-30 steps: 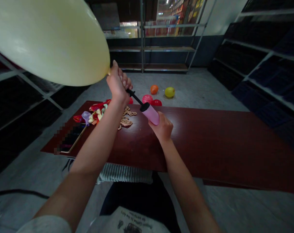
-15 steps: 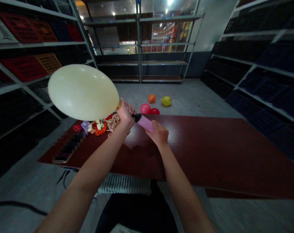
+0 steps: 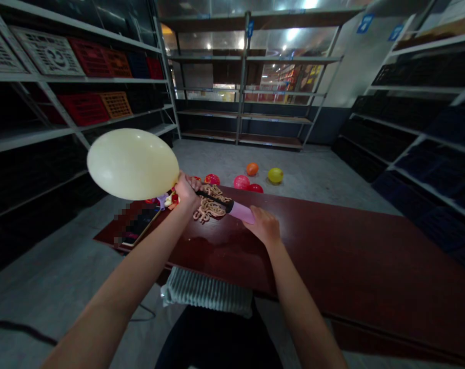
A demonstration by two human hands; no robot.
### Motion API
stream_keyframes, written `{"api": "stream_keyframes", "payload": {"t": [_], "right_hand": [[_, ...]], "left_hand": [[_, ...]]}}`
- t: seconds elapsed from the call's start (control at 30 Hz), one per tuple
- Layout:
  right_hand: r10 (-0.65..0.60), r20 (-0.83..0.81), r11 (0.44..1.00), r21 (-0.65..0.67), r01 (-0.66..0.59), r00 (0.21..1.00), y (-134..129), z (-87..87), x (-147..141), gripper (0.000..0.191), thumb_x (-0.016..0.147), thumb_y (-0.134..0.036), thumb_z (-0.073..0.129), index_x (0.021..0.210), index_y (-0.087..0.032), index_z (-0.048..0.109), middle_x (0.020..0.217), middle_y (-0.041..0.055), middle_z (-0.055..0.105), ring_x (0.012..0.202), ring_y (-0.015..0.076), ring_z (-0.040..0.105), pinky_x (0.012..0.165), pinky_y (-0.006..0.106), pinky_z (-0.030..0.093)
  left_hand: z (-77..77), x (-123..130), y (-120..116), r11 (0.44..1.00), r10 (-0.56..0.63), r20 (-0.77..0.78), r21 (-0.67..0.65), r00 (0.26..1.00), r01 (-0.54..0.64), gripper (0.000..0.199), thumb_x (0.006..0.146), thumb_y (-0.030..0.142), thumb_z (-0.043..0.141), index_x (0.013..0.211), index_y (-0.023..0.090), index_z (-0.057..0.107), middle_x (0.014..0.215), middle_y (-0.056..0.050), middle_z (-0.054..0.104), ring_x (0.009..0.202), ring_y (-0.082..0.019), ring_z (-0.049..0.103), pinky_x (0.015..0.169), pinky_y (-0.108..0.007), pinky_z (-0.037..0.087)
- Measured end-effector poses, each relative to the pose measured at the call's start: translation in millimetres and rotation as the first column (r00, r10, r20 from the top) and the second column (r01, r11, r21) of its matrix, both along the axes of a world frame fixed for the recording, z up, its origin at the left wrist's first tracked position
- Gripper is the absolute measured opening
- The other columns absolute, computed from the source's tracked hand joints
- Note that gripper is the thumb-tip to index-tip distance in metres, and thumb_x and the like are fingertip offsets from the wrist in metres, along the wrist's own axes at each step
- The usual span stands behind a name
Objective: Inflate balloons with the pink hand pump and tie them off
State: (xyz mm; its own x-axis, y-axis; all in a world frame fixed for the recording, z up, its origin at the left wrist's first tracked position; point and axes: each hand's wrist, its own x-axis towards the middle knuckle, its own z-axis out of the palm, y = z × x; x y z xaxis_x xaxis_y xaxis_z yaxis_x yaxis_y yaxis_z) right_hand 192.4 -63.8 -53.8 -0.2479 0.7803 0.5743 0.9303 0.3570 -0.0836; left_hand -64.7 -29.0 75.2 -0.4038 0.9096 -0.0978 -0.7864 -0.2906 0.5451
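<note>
A large pale-yellow inflated balloon (image 3: pixel 133 164) floats out to the left, above the table's far left part. My left hand (image 3: pixel 188 189) is closed around its neck and the near end of a hand balloon pump. The pump's pink barrel (image 3: pixel 240 211) slants down to the right, with a black rod (image 3: pixel 215 198) showing between it and my left hand. Wrapped round the barrel's other end is my right hand (image 3: pixel 266 225). Beneath the rod lies a heap of beige uninflated long balloons (image 3: pixel 209 209). Small colourful uninflated balloons (image 3: pixel 166 201) sit partly hidden behind my left wrist.
The dark red table (image 3: pixel 332 246) carries a phone (image 3: pixel 142 225) at its left end. On the floor beyond lie an orange balloon (image 3: pixel 252 169), a yellow balloon (image 3: pixel 275 176) and several red or pink ones (image 3: pixel 241 182). Shelves with crates (image 3: pixel 89 57) line the sides.
The pump has been drawn out: its black rod now shows at length between my hands, where only a short black piece showed before. The view has tilted up and turned left.
</note>
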Motion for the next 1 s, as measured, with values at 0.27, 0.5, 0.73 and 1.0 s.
{"api": "stream_keyframes", "payload": {"t": [0.27,0.5,0.73,1.0], "right_hand": [[0.017,-0.053,1.000,-0.013,-0.018,0.998,-7,11.4,-11,0.031,0.088,-0.033,0.073,0.117,-0.024,0.073,0.102,0.0125,0.081,0.088,0.0301,0.077,0.076,0.036,0.055],[-0.050,-0.198,0.996,0.060,0.063,0.979,-5,5.0,-5,0.041,0.081,-0.033,0.080,0.118,-0.018,0.074,0.096,0.0117,0.082,0.082,0.0282,0.078,0.074,0.033,0.056],[-0.167,-0.260,0.983,0.033,0.182,0.951,3,-1.6,3,0.042,0.082,-0.038,0.080,0.116,-0.016,0.072,0.094,0.0110,0.081,0.080,0.0262,0.077,0.069,0.030,0.049],[-0.204,-0.165,0.973,-0.138,0.183,0.965,7,4.9,9,0.041,0.085,-0.039,0.081,0.118,-0.018,0.071,0.100,0.0094,0.082,0.086,0.0245,0.076,0.066,0.028,0.040]], "left_hand": [[51.6,-28,-20,0.989,0.135,-0.050,0.066,0.990,-0.132,0.061,0.115,0.036,0.045,0.060,0.021,0.023,0.044,0.006,0.022,0.033,-0.008,0.021,0.037,-0.023,0.024],[87.3,22,-5,0.976,0.070,-0.161,0.217,0.984,-0.034,0.065,0.115,0.048,0.048,0.061,0.022,0.023,0.044,0.007,0.016,0.033,-0.007,0.018,0.035,-0.023,0.019],[40.7,116,27,0.989,-0.087,-0.224,0.097,0.971,0.111,0.060,0.114,0.041,0.053,0.061,0.024,0.029,0.044,0.007,0.021,0.032,-0.008,0.020,0.033,-0.024,0.019],[-6.4,135,36,0.994,-0.110,-0.110,-0.011,0.988,0.110,0.059,0.114,0.036,0.050,0.060,0.022,0.029,0.042,0.009,0.024,0.030,-0.008,0.020,0.033,-0.023,0.018]]}}
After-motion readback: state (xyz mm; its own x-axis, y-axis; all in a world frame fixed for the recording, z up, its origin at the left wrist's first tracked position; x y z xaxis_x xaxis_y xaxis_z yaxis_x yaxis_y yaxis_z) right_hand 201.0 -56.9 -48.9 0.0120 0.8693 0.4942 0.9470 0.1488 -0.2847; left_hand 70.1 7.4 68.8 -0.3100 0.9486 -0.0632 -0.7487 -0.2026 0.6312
